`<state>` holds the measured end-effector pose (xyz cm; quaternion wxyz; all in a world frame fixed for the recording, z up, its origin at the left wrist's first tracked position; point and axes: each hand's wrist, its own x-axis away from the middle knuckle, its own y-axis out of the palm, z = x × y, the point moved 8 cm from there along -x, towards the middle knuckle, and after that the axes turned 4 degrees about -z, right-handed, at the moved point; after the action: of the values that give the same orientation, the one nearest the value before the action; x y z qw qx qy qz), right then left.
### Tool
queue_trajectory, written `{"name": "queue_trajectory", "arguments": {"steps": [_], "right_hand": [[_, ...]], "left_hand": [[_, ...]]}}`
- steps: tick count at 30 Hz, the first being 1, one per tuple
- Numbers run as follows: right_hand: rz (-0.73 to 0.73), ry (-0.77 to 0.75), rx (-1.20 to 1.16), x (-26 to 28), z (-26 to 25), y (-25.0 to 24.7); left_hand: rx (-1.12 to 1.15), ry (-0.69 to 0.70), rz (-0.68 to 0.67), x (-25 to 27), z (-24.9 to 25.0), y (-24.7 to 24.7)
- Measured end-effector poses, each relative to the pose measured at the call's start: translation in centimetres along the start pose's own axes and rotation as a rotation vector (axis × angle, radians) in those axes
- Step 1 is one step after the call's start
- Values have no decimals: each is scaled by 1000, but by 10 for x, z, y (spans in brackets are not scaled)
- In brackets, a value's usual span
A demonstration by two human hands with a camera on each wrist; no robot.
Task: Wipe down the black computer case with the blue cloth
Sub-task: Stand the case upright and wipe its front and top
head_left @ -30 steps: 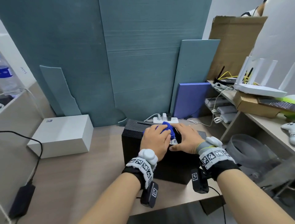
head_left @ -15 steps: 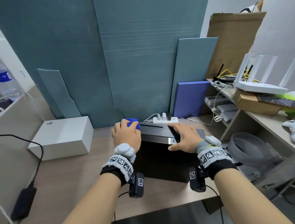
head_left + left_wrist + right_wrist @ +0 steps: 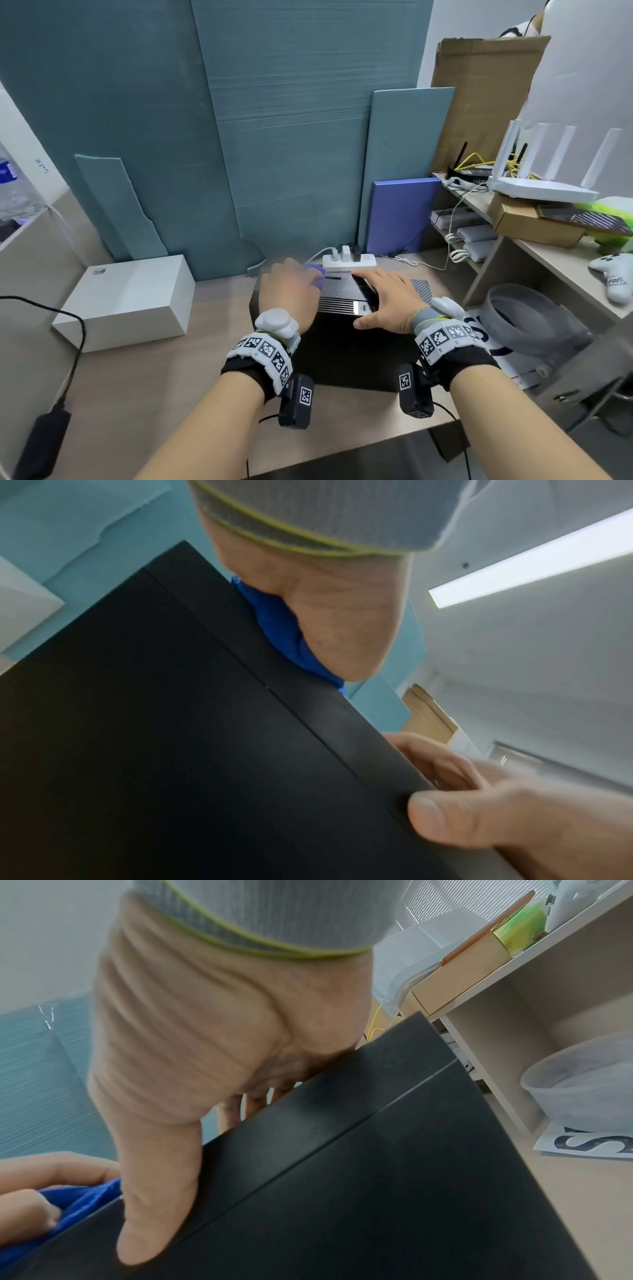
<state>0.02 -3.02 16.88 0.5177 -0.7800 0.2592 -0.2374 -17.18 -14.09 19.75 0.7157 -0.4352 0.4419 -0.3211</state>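
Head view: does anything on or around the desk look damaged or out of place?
Mostly in order. One oddity: the narrow teal foam strip leaning on the back wall has a ragged, torn right edge. The black computer case sits square on the desk; the left hand holds the blue cloth, the right hand lies flat on top.
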Motion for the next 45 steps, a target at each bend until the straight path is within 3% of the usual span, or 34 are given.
{"name": "queue_trajectory", "arguments": {"steps": [3, 9, 13, 17, 23, 26, 31, 33, 35, 37, 40, 42, 45], "right_hand": [[6, 10, 3, 0, 0, 1], [13, 7, 0, 0, 0, 1], [8, -1, -7, -2, 4, 0], [6, -4, -5, -2, 5, 1], [8, -20, 8, -1, 2, 3], [5, -9, 14, -2, 1, 0], [32, -28, 18, -1, -3, -3], [66, 39, 14, 2, 6, -7], [132, 176, 73, 10, 22, -14], [174, 261, 111, 19, 32, -17], [141, 266, 39, 17, 36, -16], [127, 241, 12, 15, 37, -15], [141, 234, -13, 17, 38, -16]], "left_hand": [[22, -83, 41, 2, -1, -2], [54, 58, -75, 0, 39, 9], [53, 90, -43, -1, 20, 6], [107, -106, 147, 1, -32, -10], [172, -303, 60, -4, -61, -2], [85, -142, 49, -6, -26, 5], [262, 220, -36, 2, 58, 15], [315, 324, -133, 1, 64, 21], [338, 313, -170, -2, 47, 21], [341, 195, -98, -5, 23, 14], [266, 89, 6, -3, 23, 9], [259, 137, -10, -3, 42, 17], [364, 351, -183, -6, 66, 29]]}}
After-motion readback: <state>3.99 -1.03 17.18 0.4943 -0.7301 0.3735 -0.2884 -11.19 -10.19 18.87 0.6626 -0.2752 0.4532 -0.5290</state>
